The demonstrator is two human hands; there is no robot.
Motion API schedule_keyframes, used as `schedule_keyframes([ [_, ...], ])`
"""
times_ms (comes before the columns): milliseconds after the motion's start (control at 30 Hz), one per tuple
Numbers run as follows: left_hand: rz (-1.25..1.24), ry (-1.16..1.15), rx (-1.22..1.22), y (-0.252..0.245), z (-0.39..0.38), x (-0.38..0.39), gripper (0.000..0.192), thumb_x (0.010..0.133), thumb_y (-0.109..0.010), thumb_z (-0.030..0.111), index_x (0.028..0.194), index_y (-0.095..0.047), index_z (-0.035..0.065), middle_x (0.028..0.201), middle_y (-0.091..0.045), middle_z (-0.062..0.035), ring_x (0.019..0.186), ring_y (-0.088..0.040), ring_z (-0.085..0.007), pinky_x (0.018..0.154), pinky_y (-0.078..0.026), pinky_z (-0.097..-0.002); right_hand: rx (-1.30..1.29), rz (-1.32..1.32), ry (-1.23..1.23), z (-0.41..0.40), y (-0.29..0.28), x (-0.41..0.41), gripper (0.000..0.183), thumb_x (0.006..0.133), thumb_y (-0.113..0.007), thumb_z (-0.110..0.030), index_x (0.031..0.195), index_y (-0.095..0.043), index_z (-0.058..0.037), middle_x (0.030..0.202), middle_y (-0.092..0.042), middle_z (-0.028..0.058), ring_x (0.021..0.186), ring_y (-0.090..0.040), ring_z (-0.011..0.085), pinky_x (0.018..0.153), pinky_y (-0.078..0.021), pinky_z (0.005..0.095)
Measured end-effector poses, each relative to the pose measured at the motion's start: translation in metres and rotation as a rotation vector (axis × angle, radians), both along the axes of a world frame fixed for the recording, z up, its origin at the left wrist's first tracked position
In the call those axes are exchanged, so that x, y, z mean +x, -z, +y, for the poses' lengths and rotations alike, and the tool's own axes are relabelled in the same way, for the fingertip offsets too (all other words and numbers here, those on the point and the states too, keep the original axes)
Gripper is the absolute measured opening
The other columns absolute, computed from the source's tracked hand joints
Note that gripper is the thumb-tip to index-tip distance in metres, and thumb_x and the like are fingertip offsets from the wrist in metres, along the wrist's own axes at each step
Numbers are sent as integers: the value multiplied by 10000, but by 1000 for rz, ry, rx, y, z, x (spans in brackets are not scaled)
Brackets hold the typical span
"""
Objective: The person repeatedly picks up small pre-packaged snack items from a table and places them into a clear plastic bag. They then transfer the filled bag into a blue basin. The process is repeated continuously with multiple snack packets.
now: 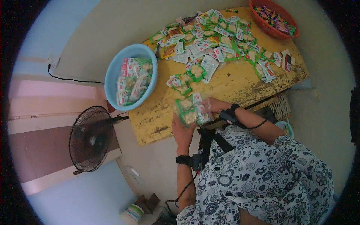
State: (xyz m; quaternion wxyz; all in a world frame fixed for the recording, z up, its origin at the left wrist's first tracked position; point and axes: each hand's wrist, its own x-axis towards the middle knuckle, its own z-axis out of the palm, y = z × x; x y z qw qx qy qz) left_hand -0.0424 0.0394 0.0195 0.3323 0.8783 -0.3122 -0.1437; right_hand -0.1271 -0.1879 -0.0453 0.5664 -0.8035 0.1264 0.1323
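Over the near edge of the worn yellow table (230, 84), both my hands hold a clear plastic bag (192, 109) of small green-edged snack packets and white sachets. My left hand (182, 130) grips its lower left side, and my right hand (215, 105) is at its right side, fingers partly hidden by the plastic. Just beyond the bag lie a few loose snack packets (197, 72). A large spread of similar packets and white sachets (209, 47) covers the table's far part. At the left, a light blue plastic basin (154, 81) holds several filled clear bags (133, 81).
A red plastic basket (263, 26) of purple-wrapped items stands at the table's far right corner. A black fan (91, 139) stands left of the table, below a black cable (76, 80) running from a wall socket. A striped bucket (133, 212) is on the floor.
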Motion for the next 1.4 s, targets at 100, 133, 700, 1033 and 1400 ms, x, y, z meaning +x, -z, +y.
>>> schedule_keyframes([
  [100, 9, 32, -105, 9, 4, -8, 982, 698, -819, 216, 1459, -250, -29, 1311, -525, -225, 1188, -529, -371, 985, -439, -428, 123, -17, 76, 7, -18, 0, 330, 814, -710, -231, 1060, -663, -16, 778, -668, 50, 674, -589, 129, 631, -508, 310],
  [133, 6, 38, -106, 14, 2, -11, 982, 698, -819, 216, 1459, -250, -29, 1311, -525, -225, 1188, -529, -371, 985, -439, -428, 35, -60, 63, 8, -11, 1, 308, 814, -709, -213, 1036, -661, -6, 776, -664, 51, 682, -585, 116, 637, -510, 308],
  [700, -206, -87, -10, -32, -43, 42, 539, 804, -709, 352, 1174, -563, -12, 1119, -594, -213, 1005, -583, -363, 807, -475, -444, 346, -69, 474, -14, -24, -51, 135, 891, -625, -106, 982, -603, -8, 831, -646, 47, 713, -640, 126, 602, -515, 263],
  [1033, 5, -95, -107, 24, -108, 112, 349, 875, -644, 313, 1002, -625, -12, 875, -660, -154, 689, -639, -302, 627, -493, -405, 314, -104, 666, -5, -49, -81, 116, 910, -606, -90, 1007, -600, -27, 892, -675, 69, 792, -676, 140, 633, -541, 275],
  [1400, 1027, -280, -818, -70, -101, 31, 152, 931, -571, 67, 1067, -557, 3, 940, -652, -105, 805, -676, -194, 687, -584, -294, 135, -310, 480, 14, -105, -42, 229, 941, -606, -198, 1101, -590, -35, 923, -663, 37, 857, -638, 103, 703, -542, 259],
])
